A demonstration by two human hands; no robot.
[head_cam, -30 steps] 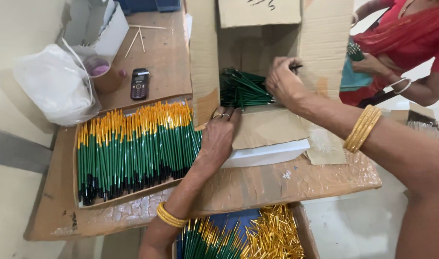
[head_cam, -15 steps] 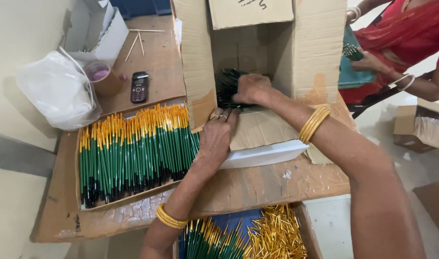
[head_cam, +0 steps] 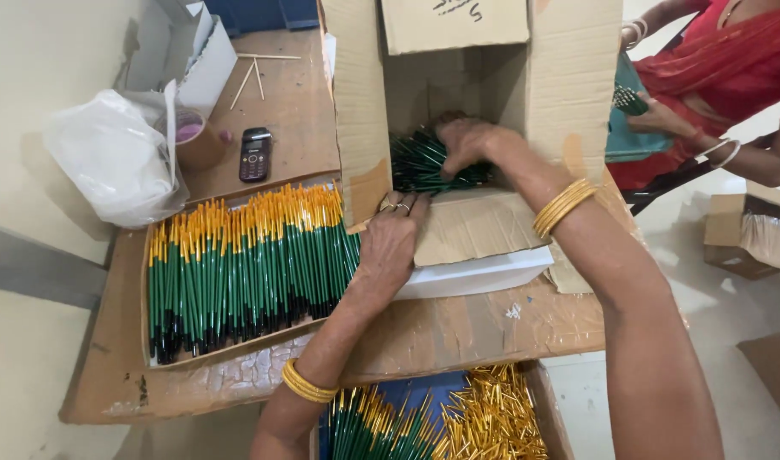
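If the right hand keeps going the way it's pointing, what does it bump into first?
Most likely the green pens heaped inside the cardboard box. The right hand points left into it, fingers already on or just above them; depth is unclear.

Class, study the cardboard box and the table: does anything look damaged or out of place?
The cardboard box lies tipped on its side, its lower flap creased and worn under the left hand. The table has a peeling, patchy front edge.

Worn brown wooden surface [head_cam: 458, 336]. Directly on it: a shallow tray of green-and-gold pens [head_cam: 245, 268], an open brown cardboard box lying on its side [head_cam: 483, 102], a dark mobile phone [head_cam: 255, 154], a white plastic bag [head_cam: 113, 158], a small brown cup [head_cam: 198, 140] and thin wooden sticks [head_cam: 253, 77].
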